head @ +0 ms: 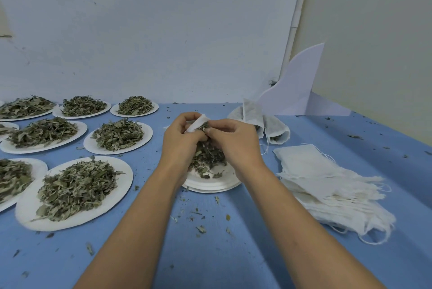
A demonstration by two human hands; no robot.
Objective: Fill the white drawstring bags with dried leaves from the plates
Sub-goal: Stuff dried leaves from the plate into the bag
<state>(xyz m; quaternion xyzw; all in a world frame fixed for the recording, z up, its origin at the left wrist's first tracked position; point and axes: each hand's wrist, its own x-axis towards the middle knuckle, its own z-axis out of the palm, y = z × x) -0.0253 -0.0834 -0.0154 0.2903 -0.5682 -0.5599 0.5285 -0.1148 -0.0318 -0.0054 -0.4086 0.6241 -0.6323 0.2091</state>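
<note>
Head view: left hand (178, 139) and right hand (233, 143) raised together over the near white plate (211, 183), fingers of both pinched on one white drawstring bag (197, 122). Dried leaves (208, 155) heaped on that plate beneath the bag. Stack of empty bags (327, 181) right of plate; filled bags (261, 120) behind.
</note>
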